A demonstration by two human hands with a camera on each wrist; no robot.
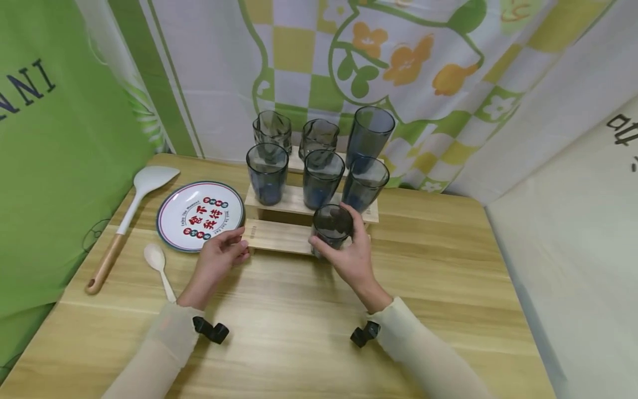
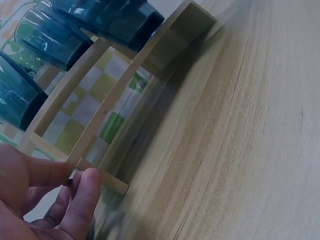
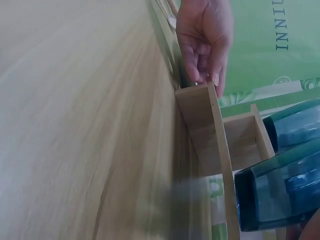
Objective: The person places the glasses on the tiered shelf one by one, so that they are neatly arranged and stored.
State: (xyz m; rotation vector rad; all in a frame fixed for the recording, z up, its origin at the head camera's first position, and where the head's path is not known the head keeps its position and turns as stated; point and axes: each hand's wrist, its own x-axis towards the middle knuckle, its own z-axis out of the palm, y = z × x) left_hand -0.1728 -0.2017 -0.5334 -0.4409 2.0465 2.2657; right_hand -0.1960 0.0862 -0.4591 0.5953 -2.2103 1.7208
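Right hand (image 1: 349,257) is where we begin: our fingers are curled round a smoky blue tumbler (image 1: 332,227) that stands at the right end of the lowest step of the stepped wooden rack (image 1: 279,235), the palm behind it and the fingertips wrapped to either side. Our left hand (image 1: 221,256) pinches the left end of that same bottom step, thumb above and fingers curled beneath, as the left wrist view shows. Six more glasses (image 1: 319,177) crowd the two upper steps, three on each, and the nearest of them sits just behind and above the one we hold. The chief risk, as we judge it, is a knock: tilting or lifting our tumbler carelessly could clip the glass on the middle step and send it against its neighbours. The rack looks light and open-framed, so if the left hand shifts or lifts its end, the whole tier could tip and the tall glass (image 1: 368,136) at the back right would go first. Smooth glass may also slip in a loose grip. To the left on the desk (image 1: 448,288) lie a printed plate (image 1: 200,215), a pale spatula (image 1: 130,221) and a small spoon (image 1: 158,266), well apart from the rack's right end.
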